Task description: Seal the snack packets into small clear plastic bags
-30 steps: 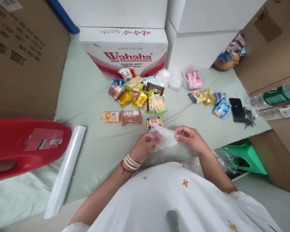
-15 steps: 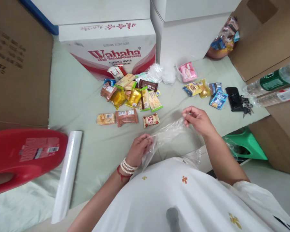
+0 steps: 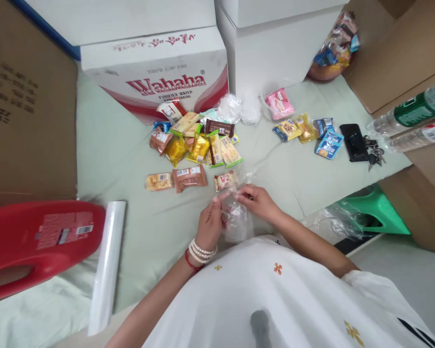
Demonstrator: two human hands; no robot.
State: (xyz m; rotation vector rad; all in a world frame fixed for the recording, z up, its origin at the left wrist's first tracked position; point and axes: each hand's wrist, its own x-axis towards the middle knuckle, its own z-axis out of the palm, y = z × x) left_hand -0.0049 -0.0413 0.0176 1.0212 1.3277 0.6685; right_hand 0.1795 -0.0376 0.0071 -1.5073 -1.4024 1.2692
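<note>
My left hand [image 3: 209, 221] and my right hand [image 3: 258, 200] both pinch the top of a clear plastic bag [image 3: 237, 220], close together in front of my body. The bag hangs crumpled between them over the pale green cloth [image 3: 123, 145]. Just beyond my fingers lies a small red-and-white snack packet [image 3: 225, 180]. Further out sits a pile of snack packets [image 3: 197, 142] in yellow, brown and green wrappers. A bead bracelet and a red string circle my left wrist.
A Wahaha carton [image 3: 155, 72] and white boxes stand at the back. Left are a red plastic stool [image 3: 36, 241], a roll of plastic film [image 3: 106, 266] and a cardboard box. Right lie more snack packets [image 3: 307, 131], a black phone [image 3: 354, 142] with keys, water bottles [image 3: 416, 111] and a green stool [image 3: 380, 212].
My hands were apart with the bag stretched between them; now they have come together and the bag is bunched up. The view has shifted slightly.
</note>
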